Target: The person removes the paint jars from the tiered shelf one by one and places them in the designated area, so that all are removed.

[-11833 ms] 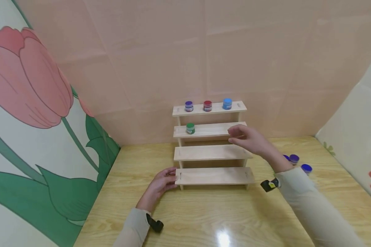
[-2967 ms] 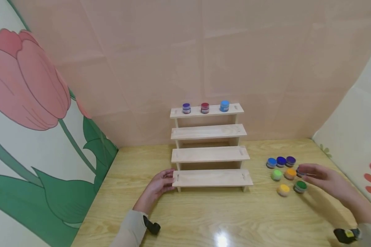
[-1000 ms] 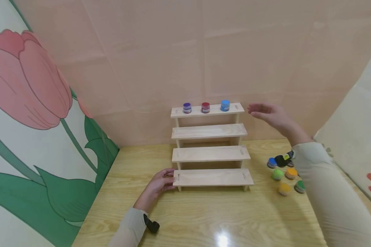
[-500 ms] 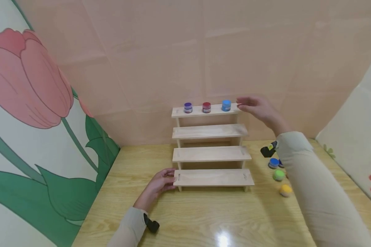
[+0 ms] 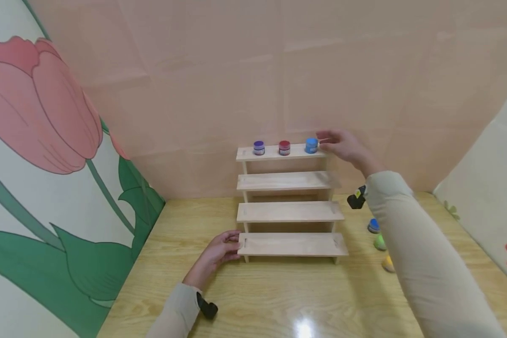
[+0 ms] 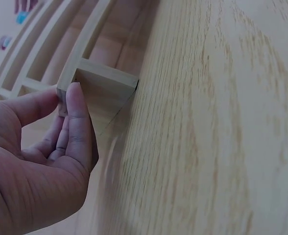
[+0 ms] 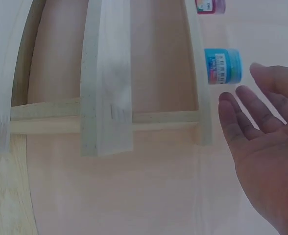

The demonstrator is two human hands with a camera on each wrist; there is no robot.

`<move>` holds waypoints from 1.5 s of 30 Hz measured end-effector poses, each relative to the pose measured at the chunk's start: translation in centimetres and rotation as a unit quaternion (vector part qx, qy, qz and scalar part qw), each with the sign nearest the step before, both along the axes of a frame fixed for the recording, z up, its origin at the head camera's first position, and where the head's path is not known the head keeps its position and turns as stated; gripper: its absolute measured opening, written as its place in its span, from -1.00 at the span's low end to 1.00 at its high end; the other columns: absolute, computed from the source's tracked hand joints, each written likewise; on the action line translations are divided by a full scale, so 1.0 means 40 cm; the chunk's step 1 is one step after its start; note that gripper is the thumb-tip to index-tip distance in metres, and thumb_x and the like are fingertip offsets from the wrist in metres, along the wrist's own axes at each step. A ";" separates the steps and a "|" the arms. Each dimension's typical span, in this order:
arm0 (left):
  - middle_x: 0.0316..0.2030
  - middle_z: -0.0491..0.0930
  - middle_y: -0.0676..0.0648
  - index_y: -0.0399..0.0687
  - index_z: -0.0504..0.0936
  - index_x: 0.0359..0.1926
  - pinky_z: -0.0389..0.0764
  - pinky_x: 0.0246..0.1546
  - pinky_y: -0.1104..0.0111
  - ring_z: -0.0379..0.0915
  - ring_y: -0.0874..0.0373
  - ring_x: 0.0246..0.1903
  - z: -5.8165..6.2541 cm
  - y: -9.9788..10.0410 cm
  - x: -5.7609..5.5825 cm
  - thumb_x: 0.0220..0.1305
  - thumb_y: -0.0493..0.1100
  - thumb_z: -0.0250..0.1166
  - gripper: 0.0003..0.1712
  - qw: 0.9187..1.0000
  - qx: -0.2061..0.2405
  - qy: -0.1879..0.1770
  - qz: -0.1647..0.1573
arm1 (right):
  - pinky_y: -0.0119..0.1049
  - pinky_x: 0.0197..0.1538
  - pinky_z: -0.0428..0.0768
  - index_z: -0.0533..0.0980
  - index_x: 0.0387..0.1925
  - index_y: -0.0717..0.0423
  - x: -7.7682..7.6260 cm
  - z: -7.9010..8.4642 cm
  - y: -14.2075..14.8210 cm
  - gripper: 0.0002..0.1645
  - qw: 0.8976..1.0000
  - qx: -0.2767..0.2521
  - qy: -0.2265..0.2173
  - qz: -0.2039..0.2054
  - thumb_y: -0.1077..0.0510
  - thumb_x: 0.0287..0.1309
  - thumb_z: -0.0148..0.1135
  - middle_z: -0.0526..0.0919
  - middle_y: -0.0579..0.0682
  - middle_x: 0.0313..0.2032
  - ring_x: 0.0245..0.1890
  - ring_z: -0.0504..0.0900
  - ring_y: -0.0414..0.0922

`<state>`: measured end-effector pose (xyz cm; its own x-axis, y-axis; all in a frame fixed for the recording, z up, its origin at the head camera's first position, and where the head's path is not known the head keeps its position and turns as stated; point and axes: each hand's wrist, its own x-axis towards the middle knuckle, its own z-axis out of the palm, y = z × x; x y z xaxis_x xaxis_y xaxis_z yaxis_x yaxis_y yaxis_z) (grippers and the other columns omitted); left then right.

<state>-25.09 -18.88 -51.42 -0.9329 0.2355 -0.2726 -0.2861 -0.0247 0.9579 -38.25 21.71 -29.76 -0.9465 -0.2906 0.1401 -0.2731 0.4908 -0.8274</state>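
Notably, blue jar [image 7: 222,66]: standing clear of right hand [image 7: 264,127], right wrist view only.
Right hand: raised, loosely curved, holding nothing.
Left hand [image 6: 41,171]: low, pinching bottom shelf [image 5: 291,244].

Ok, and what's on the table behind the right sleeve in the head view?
At the left edge of the right sleeve, a blue-lidded jar, a light green jar and a yellow jar show, the last two partly covered. Anything else behind the sleeve is hidden.
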 end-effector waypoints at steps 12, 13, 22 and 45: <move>0.02 0.48 -0.16 -0.38 0.35 0.39 0.71 -0.31 0.37 0.58 0.12 -0.27 0.000 -0.003 -0.005 0.33 -0.41 0.25 -0.38 1.000 0.002 0.003 -0.008 | 0.06 0.38 0.42 0.24 0.45 0.31 -0.033 0.002 -0.015 -0.40 1.000 0.009 -0.013 0.011 0.32 0.44 0.07 0.36 0.35 0.37 0.35 0.37 0.21; 0.01 0.48 -0.16 -0.38 0.34 0.39 0.71 -0.31 0.37 0.58 0.12 -0.27 -0.002 -0.003 -0.005 0.33 -0.41 0.26 -0.38 1.000 0.002 0.003 -0.009 | 0.06 0.37 0.42 0.24 0.45 0.31 -0.035 0.002 -0.017 -0.39 1.000 0.010 -0.015 0.014 0.33 0.44 0.06 0.35 0.36 0.37 0.35 0.37 0.22; 0.00 0.46 -0.16 -0.37 0.35 0.39 0.70 -0.33 0.39 0.57 0.11 -0.29 -0.003 -0.005 -0.002 0.32 -0.42 0.25 -0.38 1.000 0.004 -0.009 -0.013 | 0.04 0.37 0.43 0.24 0.45 0.31 -0.044 -0.010 -0.023 -0.40 0.999 0.026 -0.020 0.020 0.36 0.44 0.03 0.37 0.39 0.34 0.35 0.35 0.22; 0.01 0.48 -0.17 -0.35 0.38 0.36 0.71 -0.33 0.38 0.58 0.11 -0.27 -0.005 -0.004 -0.009 0.31 -0.43 0.25 -0.40 1.000 0.005 -0.007 0.000 | -0.35 0.10 0.54 0.41 0.29 0.32 -0.043 -0.036 -0.045 -0.45 0.999 0.007 0.035 -0.015 0.16 0.37 0.27 0.51 0.31 0.17 0.18 0.46 0.12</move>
<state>-25.44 -19.04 -51.61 -0.9291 0.2377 -0.2832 -0.2992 -0.0334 0.9536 -39.95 19.91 -31.22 -0.9428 -0.2651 0.2019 -0.3150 0.5109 -0.7998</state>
